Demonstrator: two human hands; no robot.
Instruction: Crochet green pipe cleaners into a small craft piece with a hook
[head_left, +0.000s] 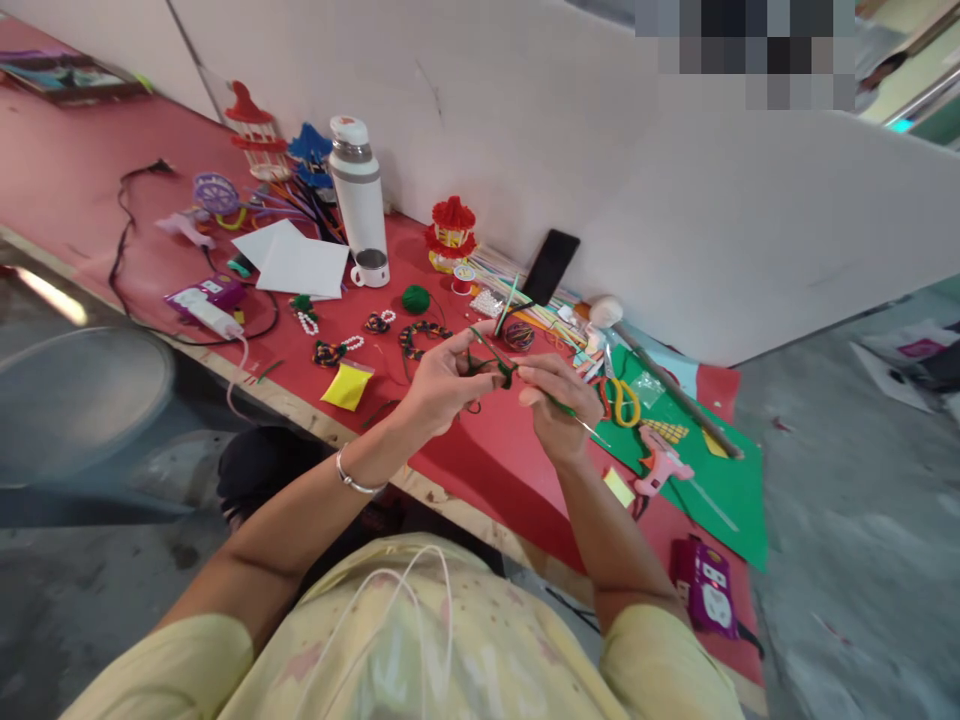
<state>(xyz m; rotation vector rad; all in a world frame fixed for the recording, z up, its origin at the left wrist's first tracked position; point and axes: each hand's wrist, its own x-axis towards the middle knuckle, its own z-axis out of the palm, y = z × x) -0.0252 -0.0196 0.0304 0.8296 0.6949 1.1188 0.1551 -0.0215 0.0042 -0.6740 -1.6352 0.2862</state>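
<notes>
The left hand's [442, 388] fingers pinch a small piece of green yarn [505, 377] above the red surface [525, 490]; just right of it, the right hand's [561, 402] fingers grip a slim hook [598, 434], its long axis slanting from the yarn toward the near right.

Red table [517, 455] is pretty loaded: yarn [415, 299] beyond the fingers [559, 376] to the left, packet [347, 386] left too, flask [362, 200] further back, green sheet [739, 515] right.
</notes>
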